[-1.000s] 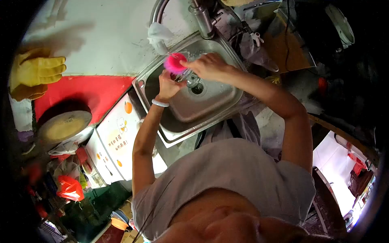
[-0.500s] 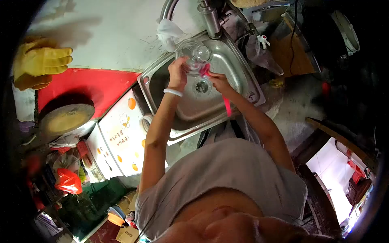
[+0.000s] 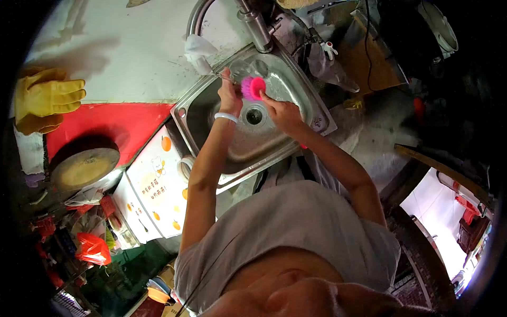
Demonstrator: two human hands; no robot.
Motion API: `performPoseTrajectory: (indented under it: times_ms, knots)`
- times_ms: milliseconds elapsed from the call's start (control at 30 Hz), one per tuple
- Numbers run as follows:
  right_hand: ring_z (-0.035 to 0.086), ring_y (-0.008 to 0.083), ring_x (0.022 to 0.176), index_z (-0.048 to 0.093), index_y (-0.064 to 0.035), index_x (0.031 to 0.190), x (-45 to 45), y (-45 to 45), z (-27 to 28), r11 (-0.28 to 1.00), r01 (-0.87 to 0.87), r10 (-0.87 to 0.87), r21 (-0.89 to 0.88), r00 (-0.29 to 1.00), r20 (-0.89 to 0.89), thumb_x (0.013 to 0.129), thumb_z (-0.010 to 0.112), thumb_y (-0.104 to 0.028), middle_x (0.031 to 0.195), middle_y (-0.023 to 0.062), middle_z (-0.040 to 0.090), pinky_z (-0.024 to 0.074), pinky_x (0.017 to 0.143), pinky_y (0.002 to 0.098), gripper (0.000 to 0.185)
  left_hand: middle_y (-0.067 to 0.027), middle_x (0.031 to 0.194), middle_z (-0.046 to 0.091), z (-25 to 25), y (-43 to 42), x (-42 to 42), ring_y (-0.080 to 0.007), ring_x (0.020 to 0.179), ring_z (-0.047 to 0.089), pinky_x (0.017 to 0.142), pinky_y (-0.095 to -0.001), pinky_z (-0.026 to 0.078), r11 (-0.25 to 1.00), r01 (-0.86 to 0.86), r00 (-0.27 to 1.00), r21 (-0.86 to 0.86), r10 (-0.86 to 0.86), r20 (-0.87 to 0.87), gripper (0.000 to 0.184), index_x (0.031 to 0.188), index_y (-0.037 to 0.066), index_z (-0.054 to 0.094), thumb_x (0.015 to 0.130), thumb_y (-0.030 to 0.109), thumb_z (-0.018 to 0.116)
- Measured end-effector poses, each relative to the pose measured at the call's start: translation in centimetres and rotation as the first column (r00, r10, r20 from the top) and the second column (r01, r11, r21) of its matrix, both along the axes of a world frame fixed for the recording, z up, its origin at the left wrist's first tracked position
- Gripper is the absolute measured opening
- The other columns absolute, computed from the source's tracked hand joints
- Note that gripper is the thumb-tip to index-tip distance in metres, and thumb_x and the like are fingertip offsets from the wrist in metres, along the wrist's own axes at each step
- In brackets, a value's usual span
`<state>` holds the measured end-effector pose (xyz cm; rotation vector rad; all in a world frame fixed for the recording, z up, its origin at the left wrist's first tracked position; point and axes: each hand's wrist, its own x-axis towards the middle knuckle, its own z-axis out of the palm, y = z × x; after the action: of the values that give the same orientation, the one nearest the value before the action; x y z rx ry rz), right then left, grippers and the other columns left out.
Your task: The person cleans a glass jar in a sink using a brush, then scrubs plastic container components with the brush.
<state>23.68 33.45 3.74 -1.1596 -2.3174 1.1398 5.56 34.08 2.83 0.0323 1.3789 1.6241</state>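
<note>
Over the sink (image 3: pixel 203 142), my left hand (image 3: pixel 230 99) is closed on a piece of clear round glassware (image 3: pixel 247 68). It is tilted, and its outline is too faint to tell a lid from a bowl. My right hand (image 3: pixel 284 113) grips a pink scrub brush (image 3: pixel 257 88) with purple bristles, one finger stretched along its head. The bristles face left, close to my left hand; I cannot tell whether they touch the glass. Most of the brush handle is hidden under my right hand and forearm.
A tap (image 3: pixel 256 26) stands at the sink's back edge, with a white cloth-like piece (image 3: pixel 199 50) on its spout. Yellow gloves (image 3: pixel 50 98) hang at the left. Below them sits a round board (image 3: pixel 87 166). A clear plastic bag (image 3: pixel 330 68) hangs right of the sink.
The glassware has tilted so its round face shows less. The brush has turned, its head now plainly seen and its handle mostly hidden. The whole view has shifted slightly.
</note>
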Motion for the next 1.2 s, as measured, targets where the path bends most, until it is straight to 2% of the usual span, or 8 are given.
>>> performPoseTrajectory:
  times_ms: [200, 433, 633, 733, 800, 933, 1100, 1200]
  knots:
    - [0.056, 0.0285, 0.057, 0.048, -0.0224, 0.113, -3.6, 6.8, 2.8, 0.972, -0.061, 0.032, 0.226, 0.991, 0.131, 0.082, 0.046, -0.021, 0.065, 0.0158, 0.056, 0.0435, 0.05, 0.0377, 0.03, -0.0023, 0.054, 0.044, -0.2, -2.6, 0.6, -0.0136, 0.044, 0.043, 0.042, -0.026, 0.034, 0.996, 0.045, 0.975, -0.076, -0.061, -0.216, 0.033, 0.064, 0.006, 0.049, 0.076, 0.036, 0.055]
    - [0.057, 0.0216, 0.056, 0.056, -0.017, 0.104, -1.2, 5.3, -4.6, 0.958, -0.121, 0.043, -0.261, 0.958, -0.285, 0.081, 0.048, -0.025, 0.066, 0.0146, 0.057, 0.0407, 0.049, 0.0327, 0.026, 0.0006, 0.051, 0.035, 2.0, -3.7, -1.1, -0.0138, 0.045, 0.036, 0.045, -0.0275, 0.031, 0.991, -0.122, 0.987, 0.046, 0.117, 0.106, 0.025, 0.067, 0.012, 0.044, 0.084, 0.03, 0.045]
    - [0.054, 0.0266, 0.05, 0.051, -0.0211, 0.111, -2.4, 0.1, 2.1, 0.997, -0.077, 0.076, 0.0, 0.989, -0.125, 0.081, 0.047, -0.024, 0.061, 0.0144, 0.056, 0.0429, 0.05, 0.037, 0.03, -0.0012, 0.05, 0.038, -0.5, -2.5, -2.4, -0.0163, 0.042, 0.039, 0.042, -0.0287, 0.035, 0.964, -0.251, 0.96, 0.086, 0.237, 0.15, 0.027, 0.064, 0.011, 0.045, 0.082, 0.029, 0.048]
    - [0.055, 0.0309, 0.055, 0.049, -0.025, 0.112, -5.2, 3.0, 3.6, 0.983, -0.05, 0.056, 0.178, 0.998, -0.032, 0.083, 0.042, -0.024, 0.061, 0.0148, 0.055, 0.0429, 0.053, 0.0432, 0.03, -0.0021, 0.053, 0.041, -1.5, -3.6, -1.2, -0.0151, 0.046, 0.042, 0.048, -0.0282, 0.037, 0.999, 0.006, 0.998, -0.04, -0.009, -0.058, 0.025, 0.07, 0.008, 0.048, 0.084, 0.028, 0.044]
    - [0.056, 0.0277, 0.055, 0.052, -0.0202, 0.109, -5.3, 6.8, 4.2, 0.994, -0.105, 0.099, 0.029, 0.983, 0.156, 0.083, 0.043, -0.027, 0.061, 0.0147, 0.056, 0.0425, 0.051, 0.039, 0.029, -0.0022, 0.053, 0.04, 0.6, -3.5, 0.9, -0.015, 0.043, 0.04, 0.046, -0.0296, 0.036, 0.992, -0.068, 0.997, -0.105, 0.064, -0.034, 0.026, 0.07, 0.006, 0.048, 0.084, 0.027, 0.042]
    - [0.04, 0.0049, 0.046, 0.052, -0.008, 0.109, -2.5, 11.2, -2.4, 0.924, -0.249, 0.199, -0.289, 0.961, -0.193, 0.081, 0.051, -0.025, 0.058, 0.0036, 0.055, 0.0321, 0.042, 0.0239, 0.033, -0.0013, 0.052, 0.038, -0.6, -3.6, -0.7, -0.0152, 0.043, 0.038, 0.047, -0.0308, 0.036, 0.997, -0.006, 1.0, -0.075, 0.007, 0.006, 0.026, 0.072, 0.007, 0.048, 0.085, 0.028, 0.041]
    - [0.025, 0.0025, 0.041, 0.049, -0.0078, 0.111, 0.7, 6.6, 0.8, 0.612, -0.004, -0.302, -0.791, 0.923, -0.238, 0.08, 0.047, -0.046, 0.069, 0.0013, 0.052, 0.0229, 0.039, 0.0175, 0.05, -0.0021, 0.051, 0.039, 1.1, -2.6, -1.1, -0.0177, 0.044, 0.038, 0.052, -0.0305, 0.034, 0.99, -0.048, 0.951, 0.13, 0.005, 0.31, 0.021, 0.075, 0.016, 0.051, 0.084, 0.032, 0.042]
    - [0.049, 0.0097, 0.062, 0.043, -0.0064, 0.117, -0.3, 7.0, -0.1, 0.668, 0.094, -0.291, -0.738, 0.946, -0.143, 0.078, 0.046, -0.049, 0.091, 0.0038, 0.055, 0.0381, 0.056, 0.0255, 0.058, -0.0035, 0.053, 0.041, 0.2, -1.5, -1.8, -0.0197, 0.045, 0.039, 0.052, -0.0303, 0.035, 0.983, 0.025, 0.965, 0.179, -0.071, 0.253, 0.022, 0.075, 0.012, 0.049, 0.084, 0.029, 0.041]
